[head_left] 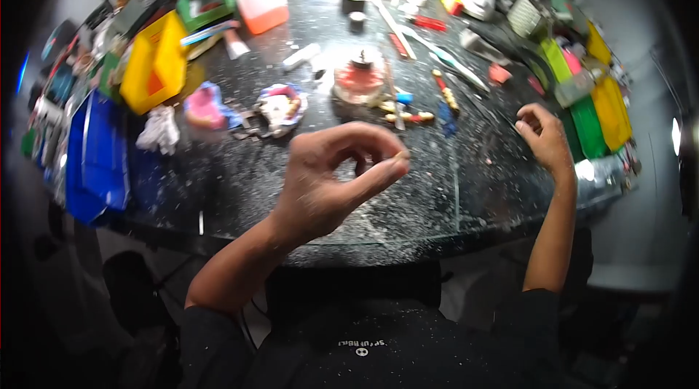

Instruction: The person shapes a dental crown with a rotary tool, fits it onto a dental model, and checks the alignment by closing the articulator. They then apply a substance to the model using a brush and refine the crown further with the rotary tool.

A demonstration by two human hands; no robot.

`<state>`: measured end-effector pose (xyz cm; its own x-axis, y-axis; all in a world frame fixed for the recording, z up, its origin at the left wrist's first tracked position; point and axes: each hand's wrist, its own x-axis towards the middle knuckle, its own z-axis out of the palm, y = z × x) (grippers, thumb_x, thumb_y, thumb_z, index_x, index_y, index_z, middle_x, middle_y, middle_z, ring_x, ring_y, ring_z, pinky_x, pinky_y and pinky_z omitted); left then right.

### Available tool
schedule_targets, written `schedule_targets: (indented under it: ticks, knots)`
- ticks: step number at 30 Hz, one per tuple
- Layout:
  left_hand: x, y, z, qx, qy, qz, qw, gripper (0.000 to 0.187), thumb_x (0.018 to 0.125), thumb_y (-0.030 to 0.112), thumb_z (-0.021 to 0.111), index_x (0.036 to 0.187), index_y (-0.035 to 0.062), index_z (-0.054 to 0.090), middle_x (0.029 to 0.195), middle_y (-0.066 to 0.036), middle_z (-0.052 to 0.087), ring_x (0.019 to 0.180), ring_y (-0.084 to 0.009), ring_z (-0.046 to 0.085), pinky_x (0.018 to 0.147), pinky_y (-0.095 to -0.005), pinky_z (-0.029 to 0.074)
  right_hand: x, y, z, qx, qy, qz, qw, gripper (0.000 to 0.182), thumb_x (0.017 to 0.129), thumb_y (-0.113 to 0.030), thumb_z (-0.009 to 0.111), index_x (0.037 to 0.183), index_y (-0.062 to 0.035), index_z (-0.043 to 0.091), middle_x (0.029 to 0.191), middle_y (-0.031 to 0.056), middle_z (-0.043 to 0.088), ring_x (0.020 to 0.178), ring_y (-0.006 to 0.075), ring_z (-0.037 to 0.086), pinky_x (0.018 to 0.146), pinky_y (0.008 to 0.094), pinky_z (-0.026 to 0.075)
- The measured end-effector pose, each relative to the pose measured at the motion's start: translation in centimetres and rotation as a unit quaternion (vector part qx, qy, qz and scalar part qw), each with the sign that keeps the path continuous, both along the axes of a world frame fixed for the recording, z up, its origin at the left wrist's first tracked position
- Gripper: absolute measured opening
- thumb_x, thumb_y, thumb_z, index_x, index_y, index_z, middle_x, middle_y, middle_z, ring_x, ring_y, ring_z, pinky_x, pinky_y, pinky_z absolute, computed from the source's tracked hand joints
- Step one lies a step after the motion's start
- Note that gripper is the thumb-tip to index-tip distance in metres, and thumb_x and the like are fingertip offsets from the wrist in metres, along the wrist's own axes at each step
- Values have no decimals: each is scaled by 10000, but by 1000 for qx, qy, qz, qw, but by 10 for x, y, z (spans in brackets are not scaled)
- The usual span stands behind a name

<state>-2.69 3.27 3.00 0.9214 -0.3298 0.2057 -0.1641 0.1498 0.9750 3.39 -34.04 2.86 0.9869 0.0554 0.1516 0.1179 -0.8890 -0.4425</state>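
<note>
While your left hand (pixel 314 179) hangs over the middle of the bench, all eyes go to its fingertips: a tiny, pale, cream-coloured piece (pixel 403 156) sits right there, pinched between thumb and forefinger, clear of the work surface. Most of it hides behind your fingers, so its shape can't be called. Your two hands are well apart. Out to the right, your right hand (pixel 545 138) hovers with fingers loosely curled, close to a thin, dark, rod-like tool (pixel 499 114); whether you grip it or merely pass near it, I cannot tell.

This reads as a holding step, the piece raised and steadied in a fine grip. Your next move, I'd judge, calls for a firm but light pinch, since something so small could easily slip.

Just beyond your left hand, you have a white, horseshoe-shaped dental cast (pixel 279 110), and to its left a pink-and-blue mould (pixel 207 105). Farther off stands a round, clear container with pink contents (pixel 358 82); right of it lies a red strip lined with cream, tooth-like pieces (pixel 445 90). Flanking it all on your left are a yellow plastic bin (pixel 138 90) and a blue plastic bin (pixel 95 160), on a black, speckled, dust-strewn bench (pixel 233 178).
</note>
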Motion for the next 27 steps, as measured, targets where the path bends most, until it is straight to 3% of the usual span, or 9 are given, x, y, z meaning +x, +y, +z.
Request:
schedule_targets:
  ticks: [5, 8, 13, 16, 18, 20, 21, 23, 27]
  knots:
    - [-22, 3, -8, -66, 43, -10, 997, 150, 738, -25, 756, 823, 8, 637, 913, -144, 672, 856, -150, 628, 763, -279, 486, -39, -28, -26, -22, -26, -18, 999, 130, 782, -17, 628, 911, -15, 609, 795, 87, 548, 691, 194, 551, 649, 309, 460]
    - [-25, 3, -17, -79, 14, -10, 997, 131, 768, 17, 760, 857, 27, 664, 912, -101, 686, 766, -64, 608, 642, -199, 475, -20, -19, -35, -46, -58, -19, 997, 102, 800, -16, 614, 901, -7, 601, 826, 115, 563, 693, 221, 567, 654, 334, 464]
    - [-41, 10, -28, -108, 61, 10, 992, 137, 787, 31, 757, 894, 15, 673, 912, -90, 686, 765, -65, 612, 657, -196, 480, 30, 28, -36, -17, -195, 7, 981, 86, 839, -63, 636, 899, -11, 602, 842, 115, 570, 675, 237, 560, 634, 336, 458]
    - [-47, 25, -29, -136, 129, 18, 982, 168, 751, -10, 759, 876, 9, 647, 898, -126, 670, 858, -161, 631, 765, -285, 505, 18, 97, -2, 26, -202, 139, 969, 112, 829, -26, 664, 918, -11, 598, 869, 112, 592, 690, 172, 575, 623, 300, 460]
    - [-52, 33, -26, -178, 191, -2, 965, 166, 746, -17, 754, 868, 15, 646, 908, -115, 664, 858, -159, 625, 777, -287, 502, -15, 161, 21, 187, -97, 316, 925, 126, 802, 3, 687, 897, -11, 605, 887, 109, 600, 756, 150, 605, 626, 291, 483]
    - [-52, 38, -30, -217, 229, -22, 949, 164, 742, -23, 749, 863, 17, 646, 908, -107, 660, 856, -158, 620, 784, -289, 499, -44, 202, 31, 229, 19, 448, 864, 156, 798, 20, 686, 939, -24, 634, 910, 102, 606, 808, 178, 635, 653, 296, 516]
    - [-52, 41, -36, -256, 202, -44, 944, 173, 780, 21, 748, 931, 4, 666, 896, -60, 688, 841, -112, 656, 782, -245, 530, -52, 214, 35, 235, 16, 476, 847, 208, 790, 12, 699, 986, -32, 644, 915, 101, 611, 816, 186, 642, 664, 303, 529]
    - [-55, 49, -39, -280, 208, -45, 936, 163, 780, 23, 746, 921, 4, 667, 888, -59, 690, 833, -114, 659, 781, -250, 532, -58, 228, 32, 255, -4, 500, 828, 301, 760, -9, 741, 1051, -48, 675, 915, 100, 627, 792, 199, 660, 659, 310, 549]
    - [-59, 63, -43, -301, 199, -50, 931, 163, 782, 32, 744, 926, -3, 676, 938, -82, 685, 877, -128, 652, 807, -257, 525, -64, 245, 24, 276, -34, 480, 832, 227, 757, -17, 749, 978, -34, 701, 883, 97, 632, 757, 185, 669, 612, 292, 547]
